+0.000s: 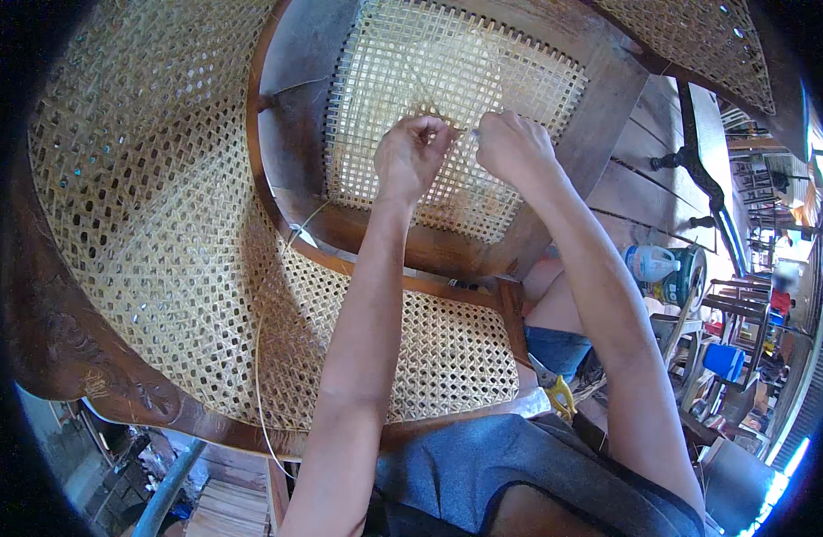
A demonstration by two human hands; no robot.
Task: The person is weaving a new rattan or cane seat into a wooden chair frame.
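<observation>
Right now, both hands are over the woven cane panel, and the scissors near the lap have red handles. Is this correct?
Not quite: the scissors have yellow handles, not red, as the head view shows. The left hand and right hand are both over the woven cane panel.

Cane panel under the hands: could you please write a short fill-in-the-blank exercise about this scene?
1. Over the cane panel, exactly ____ hands show: the left hand and right hand.
2. The scissors have ____ handles.
3. The plastic jug is to the ____ of both hands.
Missing words: two; yellow; right.
</observation>
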